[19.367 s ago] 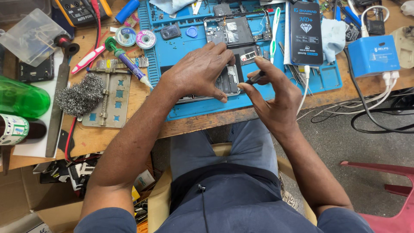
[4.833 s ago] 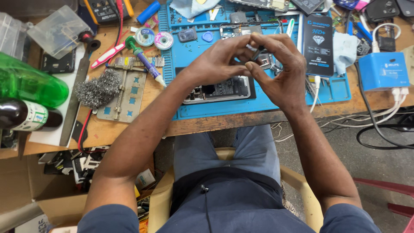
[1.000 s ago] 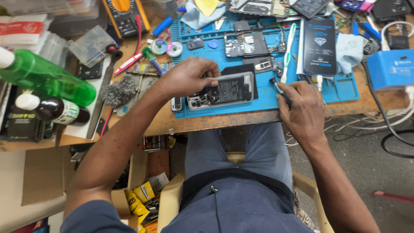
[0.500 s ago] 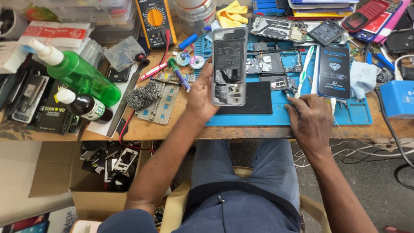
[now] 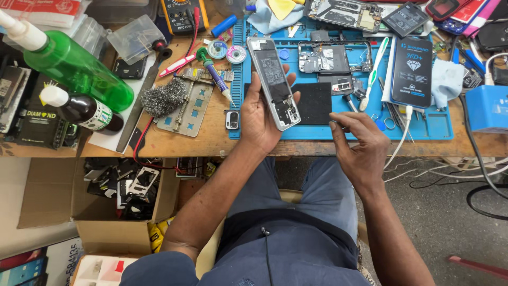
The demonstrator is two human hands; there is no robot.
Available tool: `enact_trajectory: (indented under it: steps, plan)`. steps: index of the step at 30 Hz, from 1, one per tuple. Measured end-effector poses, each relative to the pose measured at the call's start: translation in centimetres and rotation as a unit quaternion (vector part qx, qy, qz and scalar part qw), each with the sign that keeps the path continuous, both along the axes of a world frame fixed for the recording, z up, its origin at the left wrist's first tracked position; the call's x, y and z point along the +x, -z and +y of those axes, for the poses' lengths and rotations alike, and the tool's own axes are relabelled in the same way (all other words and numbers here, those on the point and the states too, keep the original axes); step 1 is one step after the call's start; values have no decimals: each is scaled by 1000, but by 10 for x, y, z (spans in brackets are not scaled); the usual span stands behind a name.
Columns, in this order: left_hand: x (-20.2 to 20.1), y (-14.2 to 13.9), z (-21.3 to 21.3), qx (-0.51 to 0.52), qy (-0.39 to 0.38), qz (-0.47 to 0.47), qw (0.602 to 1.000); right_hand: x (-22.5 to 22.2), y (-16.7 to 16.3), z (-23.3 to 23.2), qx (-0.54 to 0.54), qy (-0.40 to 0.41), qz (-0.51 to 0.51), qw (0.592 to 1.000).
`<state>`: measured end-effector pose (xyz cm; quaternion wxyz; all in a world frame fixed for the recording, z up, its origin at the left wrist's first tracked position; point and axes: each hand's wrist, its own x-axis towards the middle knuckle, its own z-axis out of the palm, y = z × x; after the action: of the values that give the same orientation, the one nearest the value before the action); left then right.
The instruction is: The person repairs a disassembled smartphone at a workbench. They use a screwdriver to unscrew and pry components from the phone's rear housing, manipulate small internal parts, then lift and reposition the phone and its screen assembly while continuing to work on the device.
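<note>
Holding: the left hand (image 5: 264, 114) lifts an opened phone (image 5: 274, 83) off the blue work mat (image 5: 423, 127), fingers curled round its edges, the exposed inner side up.
Left hand state: closed on the phone, thumb along its right edge, fingers wrapped behind.
Right hand state: the right hand (image 5: 362, 145) is pinched together at thumb and forefinger on a thin tool (image 5: 338, 126); whether it is tweezers or a small driver is too small to tell.
Where the phone is: in the air above the near-left part of the mat, tilted, its top end toward the far side of the counter (image 5: 174, 143), just beside a black pad (image 5: 313, 103).
Judged done: the back cover looks to be off, since the battery and the board are bare; a second phone frame (image 5: 330, 57) lies stripped on the mat farther off.
Judged left: the inner parts appear to sit in place, so the work inside seems barely begun or near reassembly; the picture does not settle which.
Nearby left: a small camera module (image 5: 232, 119) at the mat's edge, a metal board holder (image 5: 191, 103), steel wool (image 5: 163, 97), a green bottle (image 5: 71, 63), a dark bottle (image 5: 82, 109).
Nearby right: a white toothbrush (image 5: 373, 71), a dark flat box (image 5: 413, 64), a blue device (image 5: 488, 108).
</note>
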<state>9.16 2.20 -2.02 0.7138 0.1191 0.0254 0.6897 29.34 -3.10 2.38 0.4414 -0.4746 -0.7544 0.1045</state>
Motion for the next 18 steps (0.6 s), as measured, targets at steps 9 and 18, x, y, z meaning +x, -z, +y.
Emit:
enact_trajectory:
  steps: [9,18]
  plan:
    - [5,12,7,4,-96,130,987,-11,-3,-8,-34,-34,29,998]
    - [-31,5,-3,-37,-52,38,997,85,-34,12,1,124,125,984]
